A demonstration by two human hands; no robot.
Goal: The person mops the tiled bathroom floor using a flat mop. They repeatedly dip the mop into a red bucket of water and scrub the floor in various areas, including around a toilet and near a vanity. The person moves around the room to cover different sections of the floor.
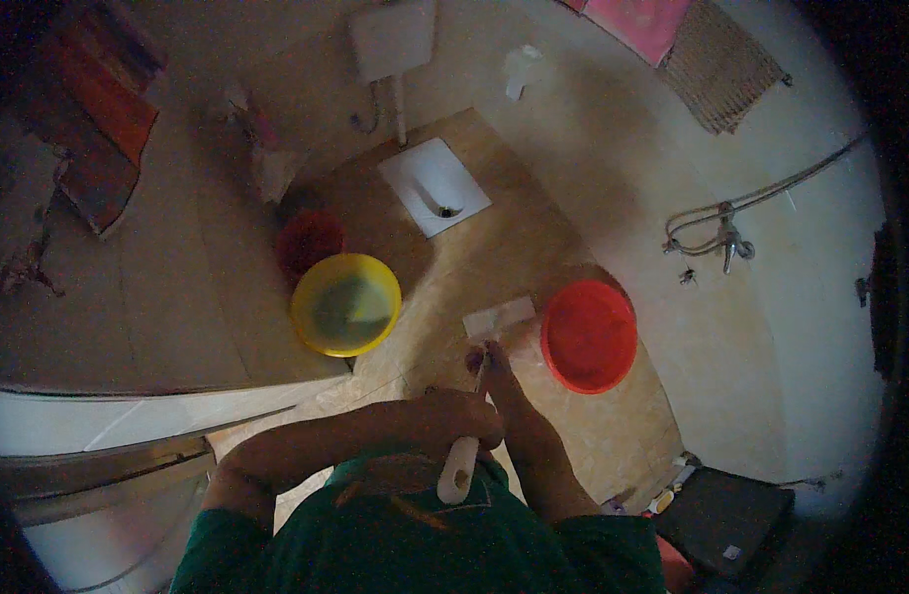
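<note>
A long-handled floor wiper or mop runs from my body down to the floor. Its pale handle ends close to my shirt, and my left hand is closed around it just below that end. Further down the shaft, my right hand grips it with the arm stretched forward. The flat whitish head appears beyond my right hand, near the tiled floor; whether it touches the floor is hard to tell. Part of the shaft is hidden by my hands, and the light is dim.
To the right stands a red basin; to the left, a yellow basin overlaps a dark red bucket. A white squat toilet is set in the floor ahead. A tap with a hose is on the right wall, above a dark box-like object.
</note>
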